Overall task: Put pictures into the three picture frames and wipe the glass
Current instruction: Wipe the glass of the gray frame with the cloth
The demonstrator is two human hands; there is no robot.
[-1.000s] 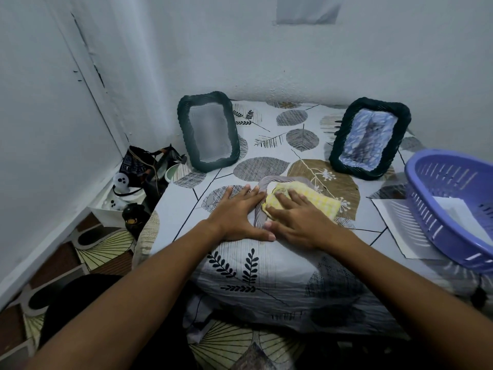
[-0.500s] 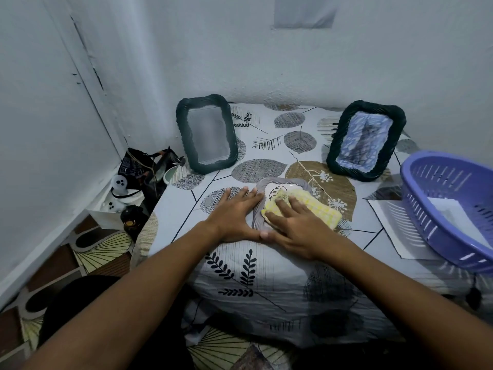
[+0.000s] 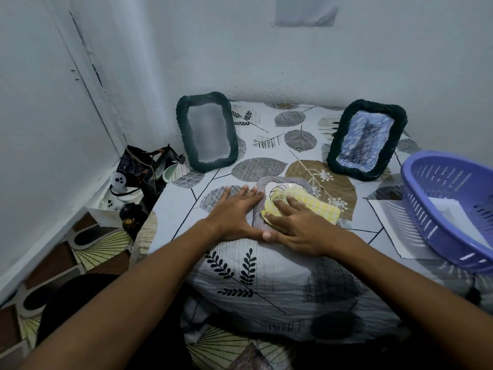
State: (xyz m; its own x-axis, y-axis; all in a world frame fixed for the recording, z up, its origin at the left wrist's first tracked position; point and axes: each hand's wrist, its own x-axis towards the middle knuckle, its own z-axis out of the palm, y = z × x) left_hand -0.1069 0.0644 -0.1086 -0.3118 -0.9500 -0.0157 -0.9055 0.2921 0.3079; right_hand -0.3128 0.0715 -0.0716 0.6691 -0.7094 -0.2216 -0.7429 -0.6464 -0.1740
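From the head camera, a grey frame lies flat on a counter covered in a leaf-print cloth, and it serves as the landmark here. The left hand lies flat on the cloth with straight, spread fingers, its fingertips touching the grey frame's left rim; it grasps nothing. The right hand presses a yellow checked cloth down on the grey frame's glass, fingers extended over the cloth rather than curled round it, thumb tip meeting the left hand's thumb at the frame's near edge. A strip of the picture under the glass shows above the yellow cloth. Behind the grey frame to the left stands a dark green frame, upright and leaning back, its pane looking pale and blurred. Behind the grey frame to the right stands a second dark frame, tilted, holding a blue-and-white picture. Right of the grey frame, well apart, sits a purple basket with a white sheet inside; it rests partly on a sheet of paper. Left of the grey frame, below the counter edge, lies a heap of small things, among them a white ghost figure.
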